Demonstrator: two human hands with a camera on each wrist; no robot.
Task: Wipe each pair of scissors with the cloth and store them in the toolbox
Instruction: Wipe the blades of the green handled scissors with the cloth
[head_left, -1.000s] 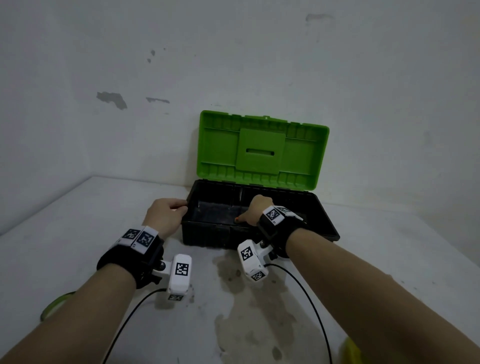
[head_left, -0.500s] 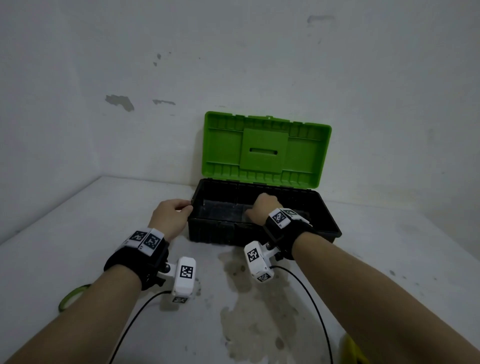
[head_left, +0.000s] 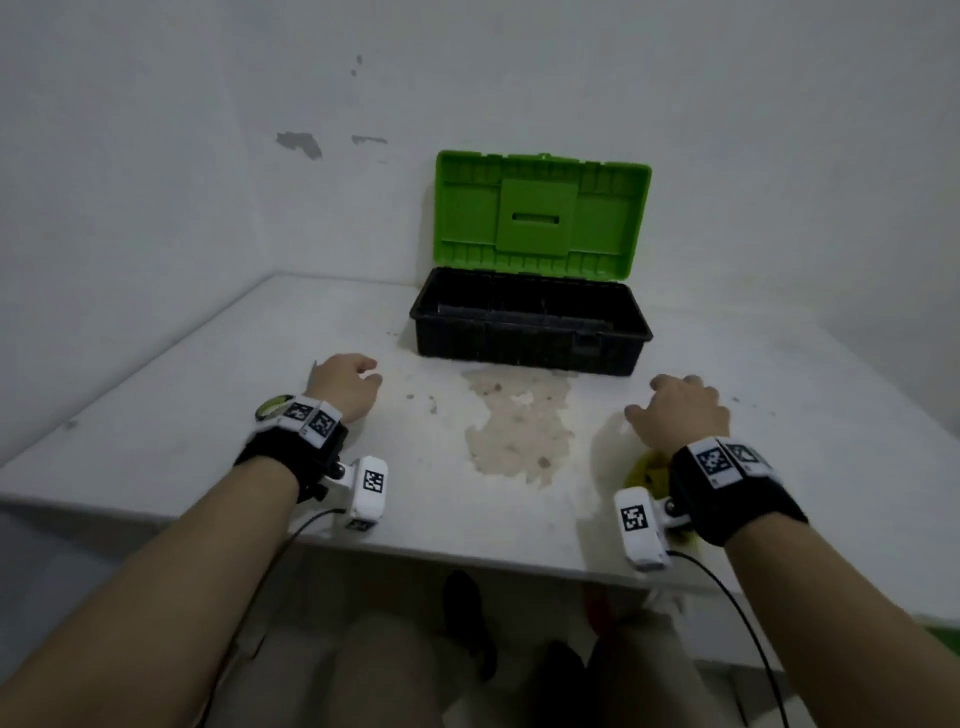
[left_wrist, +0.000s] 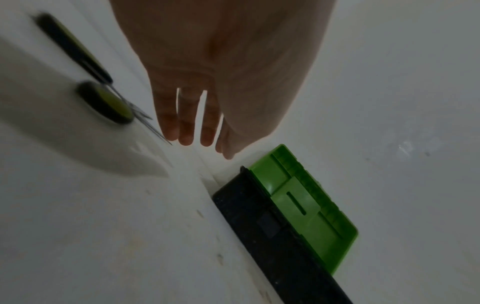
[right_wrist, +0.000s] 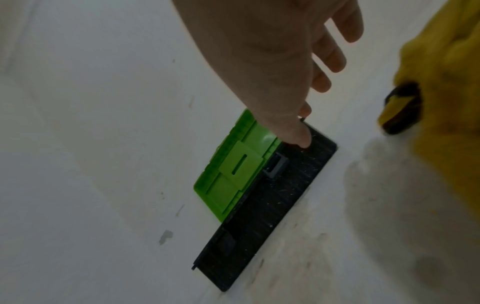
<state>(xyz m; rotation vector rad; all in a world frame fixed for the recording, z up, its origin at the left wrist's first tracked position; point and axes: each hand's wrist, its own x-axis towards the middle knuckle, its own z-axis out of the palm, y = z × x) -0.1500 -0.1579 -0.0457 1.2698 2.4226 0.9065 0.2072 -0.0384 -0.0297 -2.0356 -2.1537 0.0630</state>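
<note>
The toolbox (head_left: 530, 332) stands open at the back of the table, black base and raised green lid (head_left: 540, 213). My left hand (head_left: 345, 382) hovers, fingers relaxed, over green-handled scissors (head_left: 272, 408); the left wrist view shows the hand (left_wrist: 207, 142) empty beside those scissors (left_wrist: 103, 100). My right hand (head_left: 675, 410) hovers open over a yellow cloth (head_left: 649, 470). In the right wrist view the hand (right_wrist: 309, 111) holds nothing, and a black-and-yellow scissor handle (right_wrist: 400, 109) pokes out from the cloth (right_wrist: 446, 92). The toolbox (right_wrist: 259, 205) lies beyond.
The white table (head_left: 467, 519) carries a brownish stain (head_left: 519, 426) between my hands and the toolbox. Walls close the table at the back and left. Its front edge runs just under my wrists, with my legs below.
Both hands have left the toolbox rim and drawn back toward me, the left out over the green scissors, the right out over the yellow cloth. The head view has pulled back.
</note>
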